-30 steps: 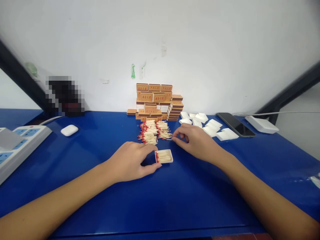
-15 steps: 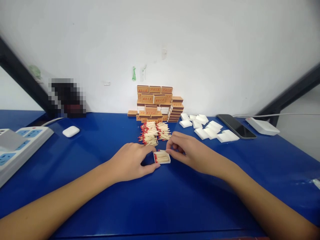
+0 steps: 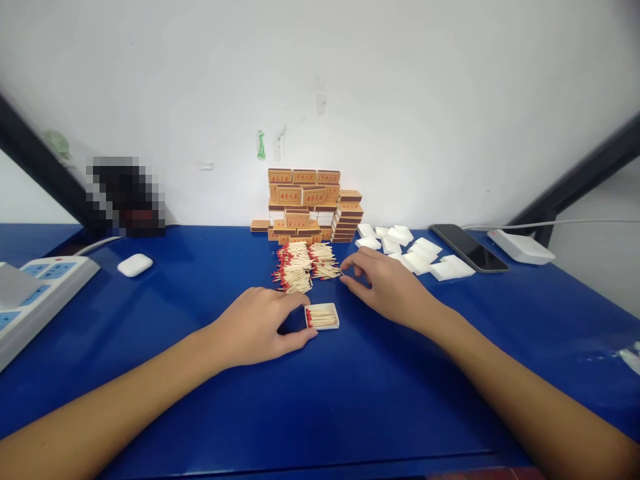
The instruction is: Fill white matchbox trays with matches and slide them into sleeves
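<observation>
A small white matchbox tray lies on the blue table, part filled with red-headed matchsticks. My left hand grips its left end between thumb and index finger. Beyond the tray are two heaps of loose matches, a larger left heap and a smaller right heap. At the right edge of the smaller heap is my right hand, thumb and index fingertips slightly apart around the match ends. The other fingers of that hand are curled.
Orange matchboxes are stacked against the wall behind the heaps. White empty trays lie to the right, beside a phone and a white device. On the left are a white case and a power strip.
My right hand has left the tray and moved up to the smaller match heap, its fingertips parting. My left hand stays on the tray. The camera view has shifted slightly.
</observation>
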The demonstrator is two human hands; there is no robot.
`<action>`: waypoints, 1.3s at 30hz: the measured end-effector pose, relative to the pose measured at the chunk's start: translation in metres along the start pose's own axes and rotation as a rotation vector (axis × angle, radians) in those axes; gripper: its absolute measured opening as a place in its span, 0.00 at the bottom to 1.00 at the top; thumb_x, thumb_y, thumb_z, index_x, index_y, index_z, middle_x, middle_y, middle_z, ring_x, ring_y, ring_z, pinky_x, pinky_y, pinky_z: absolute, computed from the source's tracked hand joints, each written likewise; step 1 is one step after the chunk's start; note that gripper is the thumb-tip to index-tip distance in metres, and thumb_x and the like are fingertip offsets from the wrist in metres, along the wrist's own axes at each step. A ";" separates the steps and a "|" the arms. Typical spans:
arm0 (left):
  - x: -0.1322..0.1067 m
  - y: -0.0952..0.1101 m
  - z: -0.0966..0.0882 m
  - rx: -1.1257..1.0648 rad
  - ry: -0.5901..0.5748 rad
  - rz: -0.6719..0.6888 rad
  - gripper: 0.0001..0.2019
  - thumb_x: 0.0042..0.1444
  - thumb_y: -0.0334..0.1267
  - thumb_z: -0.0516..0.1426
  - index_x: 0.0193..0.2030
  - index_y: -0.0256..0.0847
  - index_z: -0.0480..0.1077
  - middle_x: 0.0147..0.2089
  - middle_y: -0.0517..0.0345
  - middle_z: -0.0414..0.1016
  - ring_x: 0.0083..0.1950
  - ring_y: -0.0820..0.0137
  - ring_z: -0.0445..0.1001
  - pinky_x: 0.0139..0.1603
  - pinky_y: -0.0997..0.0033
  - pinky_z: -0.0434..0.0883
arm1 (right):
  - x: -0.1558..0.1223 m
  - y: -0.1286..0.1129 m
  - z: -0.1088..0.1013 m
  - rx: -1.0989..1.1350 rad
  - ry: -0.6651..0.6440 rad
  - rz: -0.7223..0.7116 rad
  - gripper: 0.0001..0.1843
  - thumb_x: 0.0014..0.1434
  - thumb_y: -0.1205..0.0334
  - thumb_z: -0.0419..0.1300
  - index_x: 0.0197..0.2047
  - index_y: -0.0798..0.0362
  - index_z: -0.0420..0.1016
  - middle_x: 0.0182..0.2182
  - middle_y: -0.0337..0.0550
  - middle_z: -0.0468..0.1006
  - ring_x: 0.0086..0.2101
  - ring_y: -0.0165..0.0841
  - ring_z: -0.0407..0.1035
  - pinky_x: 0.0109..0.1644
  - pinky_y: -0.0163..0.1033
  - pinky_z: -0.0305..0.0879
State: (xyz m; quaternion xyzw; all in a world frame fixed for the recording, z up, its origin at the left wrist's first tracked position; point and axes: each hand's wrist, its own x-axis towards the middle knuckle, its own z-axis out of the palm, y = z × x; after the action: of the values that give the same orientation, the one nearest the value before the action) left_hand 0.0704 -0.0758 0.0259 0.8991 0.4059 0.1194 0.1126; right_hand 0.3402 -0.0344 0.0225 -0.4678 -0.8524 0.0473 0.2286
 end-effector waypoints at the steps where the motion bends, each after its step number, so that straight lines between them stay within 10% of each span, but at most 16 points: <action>1: 0.000 0.000 0.000 0.001 0.000 0.001 0.19 0.64 0.51 0.60 0.55 0.41 0.76 0.26 0.63 0.72 0.25 0.68 0.71 0.29 0.70 0.61 | 0.001 0.001 0.003 -0.001 0.007 0.005 0.04 0.67 0.63 0.62 0.45 0.52 0.75 0.36 0.42 0.73 0.32 0.33 0.67 0.36 0.39 0.62; 15: 0.001 0.000 -0.001 0.004 -0.018 -0.013 0.20 0.65 0.52 0.60 0.56 0.42 0.76 0.26 0.62 0.73 0.26 0.67 0.72 0.30 0.69 0.62 | 0.017 0.002 0.027 0.112 0.042 -0.085 0.03 0.69 0.63 0.62 0.43 0.52 0.77 0.38 0.43 0.73 0.33 0.32 0.68 0.38 0.39 0.63; 25: 0.000 0.000 -0.001 0.008 -0.014 -0.009 0.20 0.65 0.52 0.60 0.57 0.42 0.76 0.27 0.62 0.73 0.26 0.68 0.72 0.30 0.69 0.62 | 0.018 0.000 0.016 0.222 -0.113 0.133 0.05 0.67 0.63 0.64 0.37 0.53 0.75 0.35 0.41 0.72 0.31 0.32 0.65 0.35 0.39 0.61; 39: 0.000 0.001 -0.003 0.016 -0.020 -0.002 0.20 0.65 0.52 0.59 0.56 0.42 0.76 0.26 0.62 0.73 0.26 0.68 0.72 0.29 0.69 0.61 | 0.020 0.010 0.011 0.143 -0.176 0.040 0.06 0.69 0.64 0.61 0.38 0.53 0.76 0.36 0.43 0.73 0.35 0.35 0.67 0.39 0.40 0.61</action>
State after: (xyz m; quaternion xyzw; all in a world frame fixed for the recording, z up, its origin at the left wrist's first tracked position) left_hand 0.0702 -0.0764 0.0288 0.9008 0.4065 0.1068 0.1096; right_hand 0.3335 -0.0110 0.0168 -0.4613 -0.8542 0.1534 0.1845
